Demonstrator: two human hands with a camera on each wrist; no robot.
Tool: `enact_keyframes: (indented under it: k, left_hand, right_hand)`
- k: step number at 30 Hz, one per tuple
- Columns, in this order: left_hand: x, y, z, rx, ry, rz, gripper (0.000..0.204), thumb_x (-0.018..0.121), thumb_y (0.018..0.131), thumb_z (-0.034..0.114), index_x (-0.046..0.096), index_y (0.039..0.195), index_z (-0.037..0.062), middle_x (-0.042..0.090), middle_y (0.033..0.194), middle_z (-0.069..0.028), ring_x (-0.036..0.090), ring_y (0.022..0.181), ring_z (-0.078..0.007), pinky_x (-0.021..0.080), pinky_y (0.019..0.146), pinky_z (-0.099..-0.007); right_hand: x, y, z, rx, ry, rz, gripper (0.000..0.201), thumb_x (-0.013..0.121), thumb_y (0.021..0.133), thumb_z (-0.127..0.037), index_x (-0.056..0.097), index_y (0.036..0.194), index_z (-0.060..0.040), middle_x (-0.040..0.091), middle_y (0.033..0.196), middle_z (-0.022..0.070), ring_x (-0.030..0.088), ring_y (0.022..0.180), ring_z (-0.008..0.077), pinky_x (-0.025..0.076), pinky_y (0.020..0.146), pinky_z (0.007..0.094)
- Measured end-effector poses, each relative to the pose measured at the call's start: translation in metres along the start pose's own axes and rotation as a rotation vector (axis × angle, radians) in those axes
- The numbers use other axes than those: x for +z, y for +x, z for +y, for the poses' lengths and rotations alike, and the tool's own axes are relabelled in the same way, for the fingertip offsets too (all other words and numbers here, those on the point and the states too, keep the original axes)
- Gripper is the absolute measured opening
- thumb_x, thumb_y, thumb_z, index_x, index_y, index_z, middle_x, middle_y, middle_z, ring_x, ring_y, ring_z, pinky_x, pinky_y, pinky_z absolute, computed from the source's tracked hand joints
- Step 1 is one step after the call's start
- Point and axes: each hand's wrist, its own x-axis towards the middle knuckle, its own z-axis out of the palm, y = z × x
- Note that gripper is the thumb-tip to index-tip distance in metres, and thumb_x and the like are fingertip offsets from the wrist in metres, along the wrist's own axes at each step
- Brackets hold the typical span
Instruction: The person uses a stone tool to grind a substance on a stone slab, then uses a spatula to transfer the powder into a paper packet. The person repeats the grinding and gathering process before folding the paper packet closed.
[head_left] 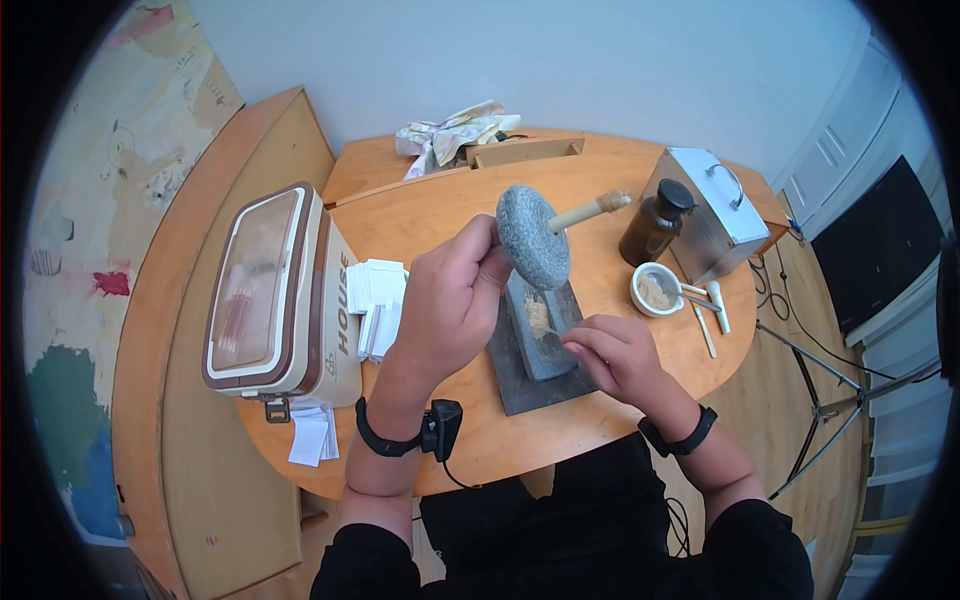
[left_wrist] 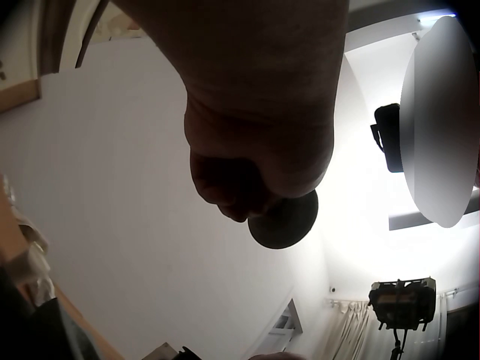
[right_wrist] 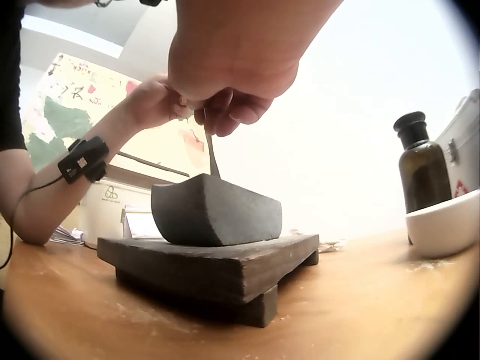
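My left hand (head_left: pixel 487 262) grips a round grey stone wheel (head_left: pixel 533 237) by its wooden axle (head_left: pixel 592 209) and holds it tilted above the table. In the left wrist view the wheel (left_wrist: pixel 283 221) shows as a dark disc beyond my left hand (left_wrist: pixel 255 161). Below it a dark stone trough (head_left: pixel 540 335) with tan powder (head_left: pixel 539 317) sits on a dark slab base (head_left: pixel 520 388). My right hand (head_left: pixel 577 345) pinches a thin metal spatula (right_wrist: pixel 212 154), its tip down inside the trough (right_wrist: pixel 214 214).
A white bowl of powder (head_left: pixel 655 290), a brown bottle (head_left: pixel 655 222) and a metal case (head_left: pixel 715 210) stand to the right. A cooler box (head_left: pixel 275 290) and white paper slips (head_left: pixel 378 300) lie on the left. Crumpled cloth (head_left: pixel 455 130) is at the back.
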Motion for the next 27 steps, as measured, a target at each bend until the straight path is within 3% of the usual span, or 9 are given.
enact_keyframes:
  k: [13, 27]
  left_hand:
    - [0.002, 0.000, 0.000, -0.009, 0.006, 0.005, 0.003, 0.057, 0.097, 0.001, 0.057, 0.099, -0.0006, 0.063, 0.074, -0.0149, 0.064, 0.065, -0.0320, 0.048, 0.061, -0.0380]
    - [0.005, 0.000, -0.003, -0.021, 0.005, -0.026, 0.003, 0.057, 0.097, 0.001, 0.057, 0.099, -0.0009, 0.063, 0.075, -0.0152, 0.064, 0.066, -0.0309, 0.048, 0.061, -0.0379]
  right_hand:
    - [0.007, -0.006, 0.003, 0.106, 0.102, 0.023, 0.007, 0.074, 0.090, -0.008, 0.072, 0.096, -0.0039, 0.067, 0.082, 0.0107, 0.065, 0.066, 0.0285, 0.052, 0.057, 0.0371]
    - [0.010, -0.008, 0.009, 0.087, 0.045, -0.024, 0.005, 0.074, 0.090, -0.009, 0.071, 0.093, -0.0051, 0.066, 0.080, 0.0089, 0.065, 0.065, 0.0283, 0.051, 0.057, 0.0370]
